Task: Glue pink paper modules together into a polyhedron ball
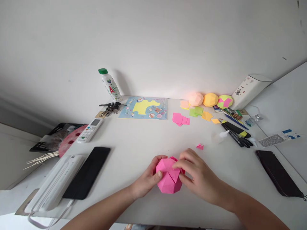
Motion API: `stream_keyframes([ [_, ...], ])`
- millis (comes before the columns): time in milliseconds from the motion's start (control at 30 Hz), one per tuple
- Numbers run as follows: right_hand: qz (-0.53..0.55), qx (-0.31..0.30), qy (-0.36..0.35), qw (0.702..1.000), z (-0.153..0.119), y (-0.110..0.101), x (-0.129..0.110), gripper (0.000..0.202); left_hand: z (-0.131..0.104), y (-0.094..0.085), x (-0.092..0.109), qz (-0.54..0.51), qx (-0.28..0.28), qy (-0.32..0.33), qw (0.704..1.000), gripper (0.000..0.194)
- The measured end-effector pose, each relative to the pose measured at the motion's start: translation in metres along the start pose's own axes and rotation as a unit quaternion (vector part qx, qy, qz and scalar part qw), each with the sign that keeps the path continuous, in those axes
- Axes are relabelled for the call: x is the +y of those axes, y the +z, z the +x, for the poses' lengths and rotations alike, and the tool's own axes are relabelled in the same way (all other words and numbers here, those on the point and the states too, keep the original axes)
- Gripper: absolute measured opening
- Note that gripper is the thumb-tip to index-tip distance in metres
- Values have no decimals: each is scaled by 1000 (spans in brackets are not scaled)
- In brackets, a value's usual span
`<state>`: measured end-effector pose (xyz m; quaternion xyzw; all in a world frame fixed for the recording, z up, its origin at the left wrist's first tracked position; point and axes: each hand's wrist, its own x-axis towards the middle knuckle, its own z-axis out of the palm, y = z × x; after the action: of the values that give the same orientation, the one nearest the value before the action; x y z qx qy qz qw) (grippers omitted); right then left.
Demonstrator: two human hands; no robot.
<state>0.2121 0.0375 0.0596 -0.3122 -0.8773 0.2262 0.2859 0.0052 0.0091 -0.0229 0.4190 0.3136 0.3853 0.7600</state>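
Fingers [186, 164] on pink ball [168, 179] — "AD" bottle [111, 86] beyond

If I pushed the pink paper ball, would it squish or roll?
The pink, many-sided folded-paper ball is probably light, being paper. It might dent if squeezed hard, since a slit shows between its panels. It may roll, being roundish, but its flat faces could make it wobble and stop.
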Motion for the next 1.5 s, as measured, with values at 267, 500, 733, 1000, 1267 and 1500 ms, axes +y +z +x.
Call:
stream_keyframes([
  [267, 122, 52, 99, 986, 0, 11, 6, 22, 0, 3, 4, 36, 68, 1, 997, 72],
  [500, 125, 26, 74, 989, 1, 12, 2, 30, -2, 7, 5, 117, 61, 16, 991, 70],
  [733, 51, -15, 40, 998, 2, 13, 2, 36, -4, 11, 3, 186, -13, 53, 981, 75],
  [1000, 83, -118, 9, 990, 4, -1, -4, 39, -8, 2, 0, 399, 71, 202, 892, 67],
  [1267, 84, -160, -21, 983, 3, -4, -2, 34, -9, 7, 9, 407, -14, 307, 860, 54],
  [1500, 103, -151, -47, 982, 5, -1, -4, 29, -11, 6, 8, 376, -6, 264, 888, 29],
])
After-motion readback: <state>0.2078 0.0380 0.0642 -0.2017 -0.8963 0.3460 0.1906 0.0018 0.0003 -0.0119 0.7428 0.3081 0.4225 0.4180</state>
